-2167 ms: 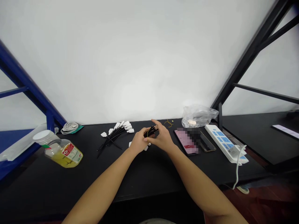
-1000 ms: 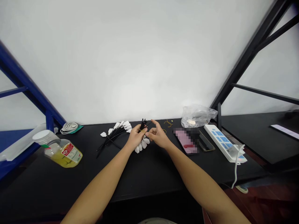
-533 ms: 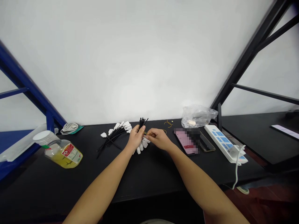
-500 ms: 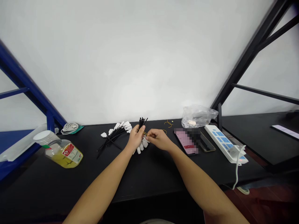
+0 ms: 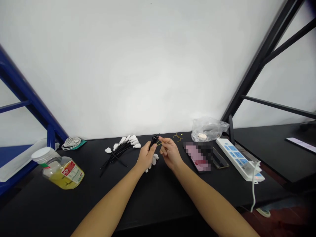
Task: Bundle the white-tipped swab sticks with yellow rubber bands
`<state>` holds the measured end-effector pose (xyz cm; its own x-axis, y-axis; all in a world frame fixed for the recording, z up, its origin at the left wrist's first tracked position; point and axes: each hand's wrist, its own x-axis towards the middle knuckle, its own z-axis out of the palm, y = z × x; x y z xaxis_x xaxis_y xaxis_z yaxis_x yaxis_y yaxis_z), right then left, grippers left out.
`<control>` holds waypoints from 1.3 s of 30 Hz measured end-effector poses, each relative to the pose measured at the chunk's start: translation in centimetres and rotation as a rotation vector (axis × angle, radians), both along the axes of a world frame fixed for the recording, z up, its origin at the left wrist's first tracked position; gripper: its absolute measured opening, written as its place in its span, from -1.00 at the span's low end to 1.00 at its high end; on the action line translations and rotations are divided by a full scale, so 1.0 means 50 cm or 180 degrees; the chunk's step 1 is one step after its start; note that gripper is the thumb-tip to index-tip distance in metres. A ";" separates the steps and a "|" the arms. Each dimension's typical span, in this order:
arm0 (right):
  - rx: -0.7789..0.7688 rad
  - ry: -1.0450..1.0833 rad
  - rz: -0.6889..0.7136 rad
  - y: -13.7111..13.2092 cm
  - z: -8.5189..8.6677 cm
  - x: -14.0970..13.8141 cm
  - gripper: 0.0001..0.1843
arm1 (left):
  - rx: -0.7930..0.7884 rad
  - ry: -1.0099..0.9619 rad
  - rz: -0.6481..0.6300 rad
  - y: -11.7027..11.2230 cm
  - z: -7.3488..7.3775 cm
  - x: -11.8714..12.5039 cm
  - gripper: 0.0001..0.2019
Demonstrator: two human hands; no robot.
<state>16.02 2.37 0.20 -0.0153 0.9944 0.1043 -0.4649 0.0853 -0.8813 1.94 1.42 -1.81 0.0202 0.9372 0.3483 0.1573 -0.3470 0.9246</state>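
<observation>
Within the left hand (image 5: 146, 157), black white-tagged cable ties (image 5: 154, 141)

Left hand (image 5: 146, 157) closed, right hand (image 5: 170, 153) pinching

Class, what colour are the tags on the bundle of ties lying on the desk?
White tags on black ties; the head view shows them best.

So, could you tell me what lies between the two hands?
In the head view: a thin yellow wire, from black cable ties in the left hand.
</observation>
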 end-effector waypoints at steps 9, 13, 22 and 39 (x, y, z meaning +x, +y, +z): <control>-0.0043 -0.0346 -0.0523 0.041 0.006 0.049 -0.60 | -0.0100 -0.0190 -0.0123 -0.010 0.008 0.008 -0.60; 0.0266 -0.0909 -0.0057 0.017 0.006 0.029 -0.62 | -0.0179 -0.0621 -0.0225 0.004 0.005 0.006 -0.58; 0.0806 -0.1791 0.0242 -0.002 -0.002 0.017 -0.71 | -0.0172 -0.0426 -0.0317 0.006 0.000 -0.002 -0.54; 0.1163 -0.2320 -0.0157 -0.015 0.007 0.015 -0.85 | -0.0029 -0.0251 -0.0320 0.008 -0.001 -0.003 -0.58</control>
